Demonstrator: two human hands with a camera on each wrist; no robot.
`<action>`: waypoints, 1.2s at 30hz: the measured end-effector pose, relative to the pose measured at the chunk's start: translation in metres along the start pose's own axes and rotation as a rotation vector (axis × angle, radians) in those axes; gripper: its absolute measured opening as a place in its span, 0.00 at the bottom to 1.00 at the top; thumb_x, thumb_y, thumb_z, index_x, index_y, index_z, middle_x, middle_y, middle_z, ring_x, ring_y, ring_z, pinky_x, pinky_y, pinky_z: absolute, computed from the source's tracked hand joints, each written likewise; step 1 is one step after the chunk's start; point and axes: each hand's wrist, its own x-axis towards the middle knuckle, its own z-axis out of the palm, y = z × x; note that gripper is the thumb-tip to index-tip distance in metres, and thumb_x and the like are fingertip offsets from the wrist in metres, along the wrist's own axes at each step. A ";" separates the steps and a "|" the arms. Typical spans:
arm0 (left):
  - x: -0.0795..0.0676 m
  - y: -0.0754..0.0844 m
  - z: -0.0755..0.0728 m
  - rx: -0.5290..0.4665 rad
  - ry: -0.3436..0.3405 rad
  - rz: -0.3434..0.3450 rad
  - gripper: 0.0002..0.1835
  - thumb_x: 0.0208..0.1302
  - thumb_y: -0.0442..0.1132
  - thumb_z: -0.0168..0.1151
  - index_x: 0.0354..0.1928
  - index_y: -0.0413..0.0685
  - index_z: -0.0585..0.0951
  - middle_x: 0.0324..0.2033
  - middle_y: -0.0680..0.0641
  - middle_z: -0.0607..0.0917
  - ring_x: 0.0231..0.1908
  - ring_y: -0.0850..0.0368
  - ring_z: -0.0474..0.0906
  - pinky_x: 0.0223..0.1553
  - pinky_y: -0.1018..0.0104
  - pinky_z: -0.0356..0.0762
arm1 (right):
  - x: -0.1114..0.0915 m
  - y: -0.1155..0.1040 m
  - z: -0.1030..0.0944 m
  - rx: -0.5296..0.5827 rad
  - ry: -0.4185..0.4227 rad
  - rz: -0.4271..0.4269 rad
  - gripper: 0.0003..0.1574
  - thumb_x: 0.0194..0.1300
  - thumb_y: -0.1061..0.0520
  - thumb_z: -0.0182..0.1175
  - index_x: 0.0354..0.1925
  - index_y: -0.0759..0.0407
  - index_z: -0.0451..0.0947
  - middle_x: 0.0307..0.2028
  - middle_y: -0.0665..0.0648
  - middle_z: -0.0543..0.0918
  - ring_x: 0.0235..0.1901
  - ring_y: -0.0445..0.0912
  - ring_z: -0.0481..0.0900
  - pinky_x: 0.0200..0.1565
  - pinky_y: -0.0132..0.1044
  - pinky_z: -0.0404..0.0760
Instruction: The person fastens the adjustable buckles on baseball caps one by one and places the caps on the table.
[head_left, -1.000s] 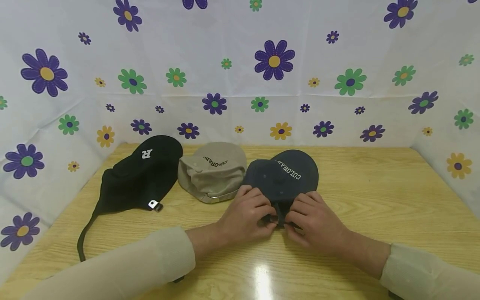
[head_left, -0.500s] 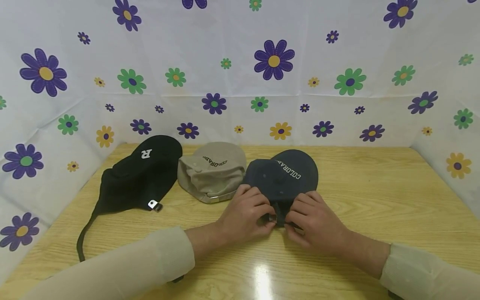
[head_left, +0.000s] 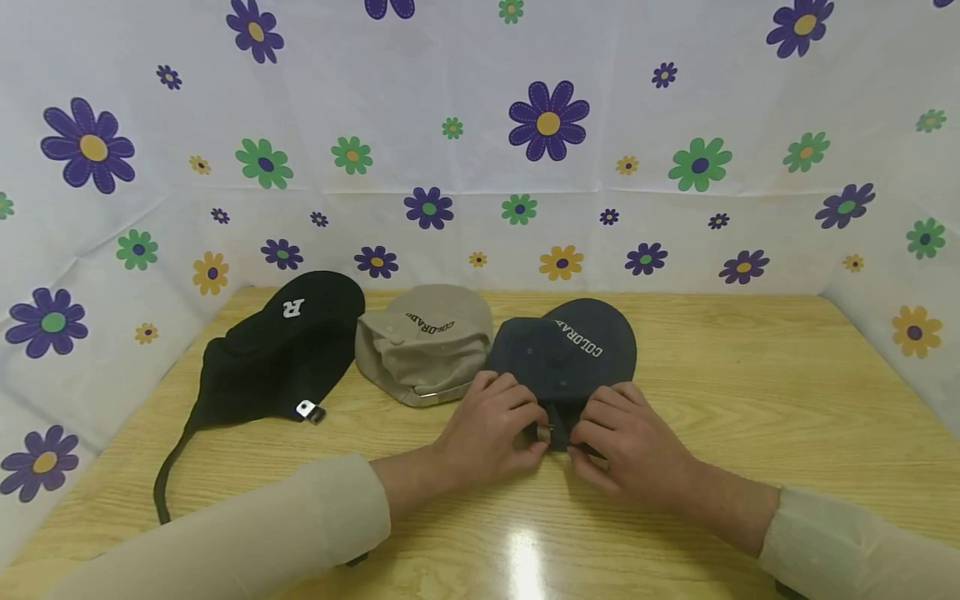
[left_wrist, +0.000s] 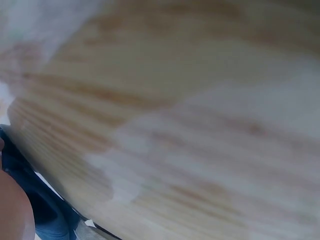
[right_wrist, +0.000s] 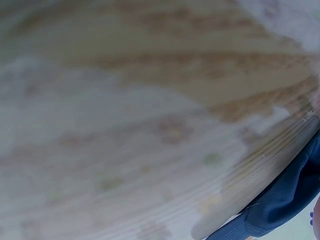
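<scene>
A navy baseball cap [head_left: 555, 354] with "COLORADO" lettering lies on the table, its brim pointing away and its back strap [head_left: 557, 429] toward me. My left hand [head_left: 491, 429] pinches the strap's left part, where a small metal buckle [head_left: 545, 432] shows at the fingertips. Opposite it, my right hand [head_left: 633, 442] pinches the strap's right side between thumb and fingers. How the strap runs through the buckle is too small to tell. In the left wrist view the navy fabric [left_wrist: 45, 210] shows at the lower left; in the right wrist view the cap [right_wrist: 280, 205] appears at lower right.
Left of the navy cap sits a beige cap [head_left: 427, 342], its buckled strap facing me. Farther left lies a black cap [head_left: 288, 358] with a white "R", its long strap [head_left: 168, 475] hanging loose toward the front. A flowered cloth [head_left: 480, 167] surrounds the wooden table [head_left: 750, 400].
My left fingertips have shifted slightly at the buckle, and more of the metal shows. My right hand, the arms and the other caps look unmoved.
</scene>
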 end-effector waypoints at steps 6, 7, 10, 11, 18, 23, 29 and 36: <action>-0.001 0.001 0.000 0.000 -0.013 -0.008 0.07 0.49 0.46 0.72 0.30 0.56 0.84 0.30 0.58 0.81 0.34 0.60 0.74 0.42 0.61 0.69 | -0.001 -0.001 0.000 0.004 -0.029 0.024 0.04 0.58 0.55 0.62 0.26 0.50 0.79 0.26 0.47 0.75 0.32 0.44 0.70 0.41 0.40 0.68; -0.001 0.001 0.000 -0.003 -0.017 -0.013 0.08 0.49 0.46 0.73 0.31 0.56 0.84 0.30 0.58 0.81 0.34 0.60 0.74 0.43 0.61 0.69 | -0.001 -0.001 0.000 0.005 -0.028 0.024 0.04 0.57 0.55 0.62 0.26 0.50 0.79 0.26 0.47 0.75 0.32 0.44 0.70 0.41 0.40 0.68; 0.000 0.001 0.000 -0.022 -0.031 -0.036 0.10 0.49 0.47 0.74 0.32 0.56 0.84 0.31 0.57 0.82 0.35 0.59 0.74 0.44 0.60 0.69 | 0.000 -0.001 0.000 0.012 -0.013 0.014 0.03 0.56 0.56 0.64 0.26 0.50 0.79 0.26 0.47 0.75 0.32 0.44 0.70 0.41 0.41 0.68; 0.000 0.001 0.000 -0.030 -0.037 -0.044 0.10 0.49 0.47 0.74 0.32 0.56 0.85 0.31 0.57 0.82 0.36 0.59 0.74 0.44 0.59 0.69 | 0.000 -0.001 0.000 0.014 -0.007 0.007 0.03 0.56 0.56 0.64 0.26 0.50 0.79 0.26 0.47 0.75 0.32 0.44 0.70 0.41 0.41 0.68; -0.001 0.002 0.000 -0.019 -0.031 -0.042 0.08 0.50 0.48 0.74 0.31 0.57 0.86 0.30 0.57 0.80 0.35 0.59 0.73 0.44 0.60 0.68 | 0.000 -0.001 -0.001 0.025 0.002 -0.006 0.05 0.59 0.54 0.62 0.26 0.49 0.79 0.27 0.46 0.76 0.32 0.43 0.71 0.41 0.40 0.69; -0.001 0.001 0.001 -0.025 -0.011 -0.034 0.10 0.47 0.49 0.76 0.30 0.56 0.86 0.29 0.57 0.80 0.35 0.59 0.72 0.45 0.59 0.68 | 0.000 -0.001 0.000 0.043 0.010 -0.010 0.08 0.63 0.53 0.59 0.27 0.50 0.79 0.27 0.46 0.76 0.33 0.43 0.71 0.42 0.41 0.69; -0.001 0.002 0.001 -0.029 -0.018 -0.024 0.12 0.48 0.51 0.76 0.32 0.57 0.86 0.30 0.58 0.80 0.35 0.60 0.72 0.44 0.60 0.67 | 0.000 -0.002 0.001 0.067 0.005 -0.029 0.11 0.65 0.52 0.57 0.27 0.51 0.79 0.27 0.47 0.77 0.33 0.44 0.72 0.42 0.41 0.70; -0.001 0.003 0.001 -0.044 0.001 -0.005 0.09 0.47 0.50 0.75 0.31 0.59 0.87 0.28 0.58 0.79 0.33 0.61 0.70 0.43 0.60 0.66 | 0.002 -0.002 0.002 0.104 0.036 -0.075 0.16 0.70 0.49 0.52 0.28 0.51 0.79 0.28 0.48 0.78 0.34 0.45 0.73 0.42 0.41 0.70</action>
